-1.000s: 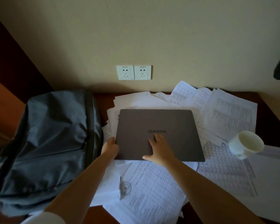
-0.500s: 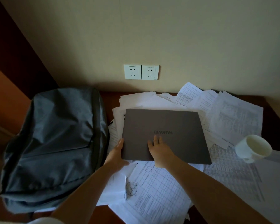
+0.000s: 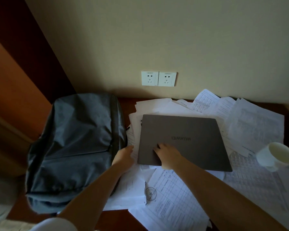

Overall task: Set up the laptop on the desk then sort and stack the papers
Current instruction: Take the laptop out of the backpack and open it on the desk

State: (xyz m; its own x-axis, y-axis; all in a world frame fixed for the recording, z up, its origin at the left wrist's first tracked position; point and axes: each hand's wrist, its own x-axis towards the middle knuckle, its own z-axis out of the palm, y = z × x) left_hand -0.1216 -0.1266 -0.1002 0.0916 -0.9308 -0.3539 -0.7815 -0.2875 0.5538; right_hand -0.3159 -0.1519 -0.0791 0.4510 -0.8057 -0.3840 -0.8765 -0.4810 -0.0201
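**Operator:** Since my right hand [image 3: 168, 155] lies flat on the lid of the laptop [image 3: 182, 140], fingers spread and pressing near its front-left corner, I judge the unit rigid, moderately heavy and smooth on top. My left hand [image 3: 124, 156] rests on the papers [image 3: 170, 202] just beside the left edge, fingers straight; it grips nothing.

**Checker:** State the location of the unit.

**Operator:** Closed, logo facing away from me, lying on top of the scattered papers on the desk [image 3: 117, 219], just right of the backpack [image 3: 75, 147].

**Checker:** Recommended hold?

**Operator:** Both side edges, one hand each, thumbs on top. The loose sheets beneath are thin, limp and likely slippery, so pushing the unit would probably drag them along. Lift it rather than slide it.

**Checker:** Report containers, nearest first.

**Operator:** The backpack lies flat at the left; its contents are hidden. Farther right, a white cup [image 3: 276, 156] lies tipped on the papers, mouth toward me, apparently with nothing in it. I judge it fragile and liable to roll if the sheets shift.
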